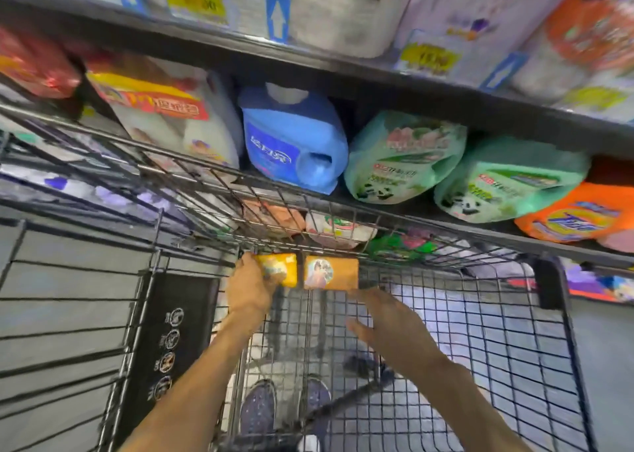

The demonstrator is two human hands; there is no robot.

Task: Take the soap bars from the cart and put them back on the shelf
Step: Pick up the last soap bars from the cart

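Note:
Two yellow-orange soap bars lie side by side at the far end of the wire cart (480,331). My left hand (250,287) grips the left soap bar (279,269), fingers curled round its near edge. The right soap bar (331,273), with a round picture on its wrapper, lies free just beyond my right hand (384,317). That hand hovers over the cart floor with fingers spread and straight, its fingertips close to the bar's near edge. The dark shelf (394,208) runs right behind the cart's far rim.
On the shelf stand a blue detergent jug (291,142), green refill pouches (404,156), an orange bag (576,214) and white packs. Small packets sit on a lower level behind the cart's mesh. A second cart stands at left. My shoes show through the cart floor.

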